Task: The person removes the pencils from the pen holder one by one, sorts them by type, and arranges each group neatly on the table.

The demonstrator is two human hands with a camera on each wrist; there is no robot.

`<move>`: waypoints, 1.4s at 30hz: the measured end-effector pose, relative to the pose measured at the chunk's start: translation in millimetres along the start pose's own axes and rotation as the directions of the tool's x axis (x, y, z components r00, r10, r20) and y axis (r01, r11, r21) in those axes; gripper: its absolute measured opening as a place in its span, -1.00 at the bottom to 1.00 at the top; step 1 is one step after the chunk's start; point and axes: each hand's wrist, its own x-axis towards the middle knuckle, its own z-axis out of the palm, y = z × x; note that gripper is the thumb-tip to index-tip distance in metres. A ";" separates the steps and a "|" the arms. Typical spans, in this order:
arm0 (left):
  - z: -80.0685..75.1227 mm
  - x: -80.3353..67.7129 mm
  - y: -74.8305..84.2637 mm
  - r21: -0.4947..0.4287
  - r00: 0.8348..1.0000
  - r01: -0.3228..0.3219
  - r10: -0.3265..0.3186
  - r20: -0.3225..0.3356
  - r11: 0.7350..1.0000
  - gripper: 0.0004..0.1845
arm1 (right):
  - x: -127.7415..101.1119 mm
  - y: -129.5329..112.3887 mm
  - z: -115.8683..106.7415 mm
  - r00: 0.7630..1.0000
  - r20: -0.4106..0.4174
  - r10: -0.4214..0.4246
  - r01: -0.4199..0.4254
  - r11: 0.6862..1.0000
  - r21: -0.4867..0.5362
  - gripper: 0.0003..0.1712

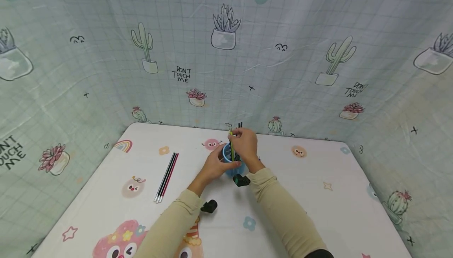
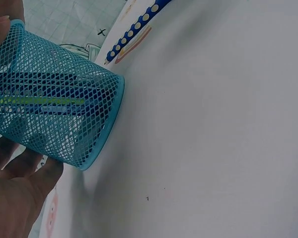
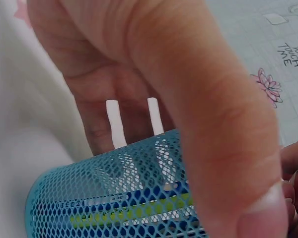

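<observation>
"Pencil cup (image 1: 231, 172) first: where is it seen by the head camera?"

"Past the middle of the bench (image 1: 339, 211), towards the printed cloth (image 1: 226, 81). It is gripped at its side by the left hand (image 1: 214, 165), with the thumb laid across the front."

"And how is the right hand (image 1: 247, 144) placed?"

"It is held over the cup's mouth, and a yellow-green pencil (image 1: 231, 148) is pinched between thumb and fingers, its lower part inside the cup. Dark ends (image 1: 240, 125) are seen just behind that hand. Well apart, to the left, dark and red pencils (image 1: 166, 177) are laid side by side on the bench."

"What is shown from the left wrist?"

"Blue mesh, with green and blue lengths visible through it. The cup is clasped by the left hand, fingers along one side. Near it, a blue pencil with pale dots (image 2: 134, 32) is seen, partly cut off by the frame."

"And from the right wrist?"

"Much of the view is filled by the left hand, its thumb curled over the mesh and its fingers placed behind. The right hand is only glimpsed at the edge; what is held there cannot be told from that side."
</observation>
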 end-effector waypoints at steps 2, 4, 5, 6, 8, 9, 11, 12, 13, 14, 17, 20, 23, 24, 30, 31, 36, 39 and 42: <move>0.5 -0.4 0.1 0.004 1.000 -0.003 0.003 0.004 1.000 -0.21 | -0.6 0.0 -3.0 1.000 0.020 0.012 -0.013 1.000 0.023 -0.83; 0.9 -0.9 0.6 0.008 1.000 0.002 -0.002 0.003 1.000 -0.19 | -1.0 -1.0 -7.5 0.999 0.038 0.024 -0.026 0.999 0.045 -0.83; 1.0 -1.1 0.7 0.014 1.000 0.005 -0.005 0.002 1.000 -0.19 | -1.0 -1.9 -10.3 0.998 0.050 0.027 -0.030 0.998 0.056 -0.83; 1.1 -0.9 0.8 0.015 1.000 0.009 -0.009 0.000 1.000 -0.18 | -0.7 -3.0 -13.4 0.998 0.062 0.029 -0.033 0.997 0.064 -0.83; 1.1 -1.0 1.1 0.021 1.000 0.014 -0.014 -0.005 1.000 -0.17 | 0.5 -6.3 -20.4 0.995 0.088 0.039 -0.047 0.995 0.089 -0.82; 1.1 -0.6 1.0 0.025 1.000 0.020 -0.020 -0.009 0.999 -0.15 | 1.5 -8.0 -24.2 0.995 0.095 0.042 -0.052 0.994 0.099 -0.82; 1.2 -0.5 1.0 0.018 1.000 0.020 -0.020 -0.012 1.000 -0.14 | 4.3 -11.5 -32.3 0.993 0.110 0.040 -0.057 0.987 0.152 -0.79; 1.2 -0.4 1.2 0.011 1.000 0.022 -0.022 -0.013 1.000 -0.13 | 5.8 -13.3 -36.7 0.993 0.113 0.038 -0.059 0.981 0.183 -0.78; 1.2 -0.7 1.4 0.007 1.000 0.025 -0.025 -0.016 1.000 -0.13 | 7.2 -15.3 -41.0 0.993 0.115 0.037 -0.061 0.974 0.217 -0.76; 1.2 -1.0 1.7 0.003 0.999 0.029 -0.029 -0.018 1.000 -0.12 | 8.9 -16.5 -45.1 0.993 0.112 0.029 -0.056 0.967 0.248 -0.73; 1.0 -1.5 2.6 -0.001 0.999 0.040 -0.040 -0.022 0.999 -0.13 | 14.2 -19.4 -56.9 0.996 0.088 0.006 -0.035 0.945 0.325 -0.69; 0.9 -1.9 3.1 0.009 0.998 0.050 -0.050 -0.027 0.999 -0.13 | 19.6 -20.0 -68.0 0.999 0.044 -0.011 -0.005 0.938 0.348 -0.68; 1.0 -1.7 2.5 0.016 0.999 0.045 -0.045 -0.032 0.999 -0.11 | 25.0 -20.6 -80.2 1.000 -0.001 -0.021 0.020 0.928 0.373 -0.71; 1.1 -1.2 2.2 0.019 0.998 0.046 -0.046 -0.033 0.999 -0.11 | 26.9 -20.6 -84.5 1.000 -0.010 -0.026 0.028 0.922 0.385 -0.72; 0.6 -0.8 1.1 0.034 0.999 0.034 -0.033 -0.032 0.999 -0.10 | 36.4 -17.2 -111.0 0.999 -0.017 -0.035 0.039 0.902 0.431 -0.74; 0.4 -1.1 1.1 0.038 0.999 0.038 -0.037 -0.030 0.999 -0.09 | 37.5 -15.8 -114.8 0.999 -0.016 -0.034 0.037 0.902 0.431 -0.73; -0.6 -1.4 1.4 0.054 0.999 0.046 -0.045 -0.020 0.998 -0.08 | 39.3 -6.4 -129.1 1.000 0.008 -0.016 0.011 0.913 0.407 -0.72; -0.9 -1.3 2.5 0.047 0.999 0.040 -0.040 -0.015 0.998 -0.08 | 38.9 0.0 -133.3 0.999 0.041 0.003 -0.018 0.922 0.387 -0.73; -1.3 -1.5 3.7 0.046 0.999 0.047 -0.047 -0.017 0.998 -0.08 | 38.7 6.9 -135.1 0.997 0.076 0.018 -0.044 0.929 0.367 -0.71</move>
